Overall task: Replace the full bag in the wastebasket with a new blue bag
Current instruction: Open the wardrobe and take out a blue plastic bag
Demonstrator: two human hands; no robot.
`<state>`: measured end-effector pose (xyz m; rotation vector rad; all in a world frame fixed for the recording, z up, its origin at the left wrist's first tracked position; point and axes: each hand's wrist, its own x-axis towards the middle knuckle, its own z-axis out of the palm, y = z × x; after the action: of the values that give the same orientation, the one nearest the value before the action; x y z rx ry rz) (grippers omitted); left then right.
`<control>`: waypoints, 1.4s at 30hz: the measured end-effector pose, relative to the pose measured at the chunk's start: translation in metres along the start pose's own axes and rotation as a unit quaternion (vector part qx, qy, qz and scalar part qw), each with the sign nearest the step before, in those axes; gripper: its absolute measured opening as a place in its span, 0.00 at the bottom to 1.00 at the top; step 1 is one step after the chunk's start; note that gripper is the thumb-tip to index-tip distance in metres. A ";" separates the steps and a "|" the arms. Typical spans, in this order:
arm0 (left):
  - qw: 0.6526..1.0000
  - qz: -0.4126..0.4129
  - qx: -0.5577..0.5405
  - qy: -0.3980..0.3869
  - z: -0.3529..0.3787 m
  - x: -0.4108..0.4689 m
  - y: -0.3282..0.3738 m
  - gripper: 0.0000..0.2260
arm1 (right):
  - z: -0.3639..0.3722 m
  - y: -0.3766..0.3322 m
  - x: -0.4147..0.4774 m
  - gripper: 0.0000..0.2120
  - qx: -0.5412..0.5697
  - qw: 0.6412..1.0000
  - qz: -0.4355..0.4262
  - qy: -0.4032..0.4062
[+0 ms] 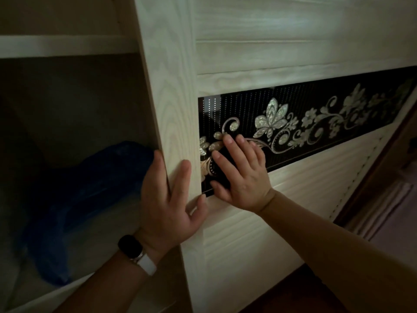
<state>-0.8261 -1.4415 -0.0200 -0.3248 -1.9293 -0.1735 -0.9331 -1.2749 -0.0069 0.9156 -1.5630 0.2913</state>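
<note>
The blue bags are likely going to handle as thin, soft plastic: very light, limp, slippery against themselves, and easy to tear if snagged on a board edge. A good hold would be a pinch on a loose fold near the top of the heap, the part nearest the left hand, lifting gently so that one bag is peeling away instead of the whole bundle dragging out. Whether they are loose, folded or rolled is too dark to tell.

They are showing as a crumpled, deep blue, faintly glossy mass, lying in shadow on the lower shelf of the open cupboard, just to the left of the left hand and partly behind the door edge. Something pale seems to be lying beneath them.

The left hand is gripping the edge of the pale wood-grain door, one finger hooking round its inner side while the index finger and thumb are lying on the front face; a dark watch is sitting on that wrist. The right hand, just to the right of the left, is pressing flat with spread fingers against the black panel with its silvery flowers. Neither hand is touching the bags yet.
</note>
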 end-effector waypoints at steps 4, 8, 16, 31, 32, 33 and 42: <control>1.000 -0.002 0.011 -0.005 -0.002 0.000 -0.002 0.36 | 0.000 -0.005 0.002 0.28 0.012 1.000 0.014 -0.001; 1.000 -0.007 0.013 -0.013 -0.006 0.001 -0.002 0.35 | -0.007 -0.012 0.005 0.28 0.021 0.999 0.026 -0.017; 0.995 0.006 -0.074 -0.062 -0.044 -0.011 -0.018 0.31 | -0.046 -0.043 0.029 0.18 0.086 0.992 0.073 -0.064; 0.926 -0.257 0.049 -0.270 -0.149 -0.147 -0.143 0.27 | -0.043 -0.212 0.038 0.15 0.173 0.926 0.155 -0.298; 0.924 -0.247 0.057 -0.287 -0.152 -0.156 -0.145 0.28 | -0.034 -0.219 0.033 0.17 0.162 0.913 0.182 -0.328; 0.919 -0.240 0.067 -0.306 -0.154 -0.163 -0.148 0.28 | -0.024 -0.225 0.029 0.19 0.151 0.894 0.216 -0.361; 0.859 -0.283 0.115 -0.410 -0.143 -0.208 -0.162 0.30 | 0.055 -0.234 -0.016 0.37 0.108 0.772 0.403 -0.480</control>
<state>-0.6771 -1.6648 -0.1538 0.4251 -2.8268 -0.2023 -0.8122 -1.4577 -0.1068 0.4838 -2.9213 0.6854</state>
